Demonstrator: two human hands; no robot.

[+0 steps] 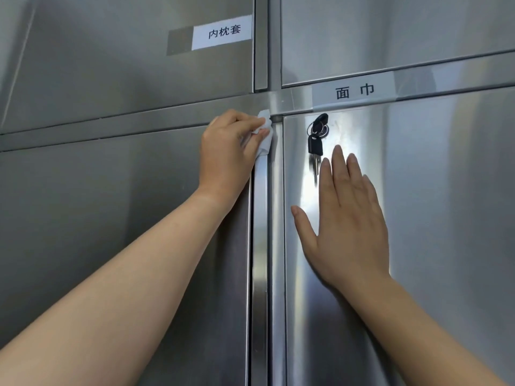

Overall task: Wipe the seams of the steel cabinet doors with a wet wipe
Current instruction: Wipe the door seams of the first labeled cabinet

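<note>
The left hand (228, 146) pinches a crumpled white wet wipe (264, 132) at the top of the vertical seam (260, 218) between brushed-steel cabinet doors (125, 218) (right hand (348, 221) flat, fingers straight, bracing); next, a steady downward drag seems called for.

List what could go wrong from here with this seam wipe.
1. The keys hang just right of the wet wipe; a sideways stroke of the left hand might snag them.
2. The right hand lies flat on the lower right door and may leave smudges.
3. Wiping rightwards along the rail could dampen the paper label.
</note>
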